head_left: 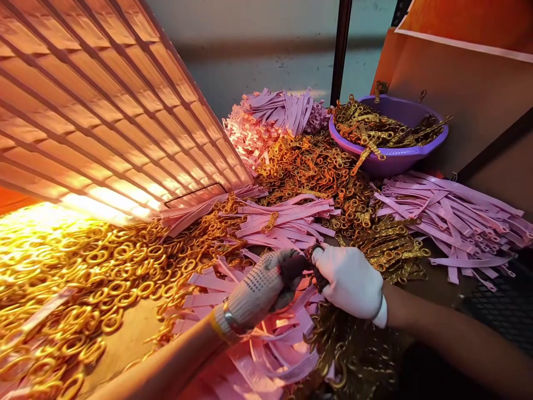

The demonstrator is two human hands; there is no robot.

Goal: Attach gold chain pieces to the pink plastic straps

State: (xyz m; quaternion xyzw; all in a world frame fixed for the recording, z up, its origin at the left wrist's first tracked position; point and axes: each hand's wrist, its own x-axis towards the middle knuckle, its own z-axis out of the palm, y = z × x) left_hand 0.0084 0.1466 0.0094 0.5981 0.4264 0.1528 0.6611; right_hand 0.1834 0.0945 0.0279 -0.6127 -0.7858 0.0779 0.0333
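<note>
My left hand (260, 286), in a knitted glove with dark dots, is closed around a dark, handle-like piece (292, 268). Close against it, my right hand (352, 280), in a white glove, is closed with thumb and fingertips at a dark, knobbly piece (318, 276); its exact kind I cannot make out. Pink straps (270, 355) lie fanned out beneath both hands. Under my right wrist hangs or lies a bunch of dark gold link pieces (353, 350). Just beyond the hands, more pink straps (283, 222) carry one small gold link piece (270, 222).
Loose gold rings (104, 272) cover the left side. A slatted, glowing panel (125, 111) leans over them. At the back are a heap of gold link pieces (320, 166), a pink strap pile (287, 111) and a purple basin (400, 158). Pink straps (453, 216) lie at right.
</note>
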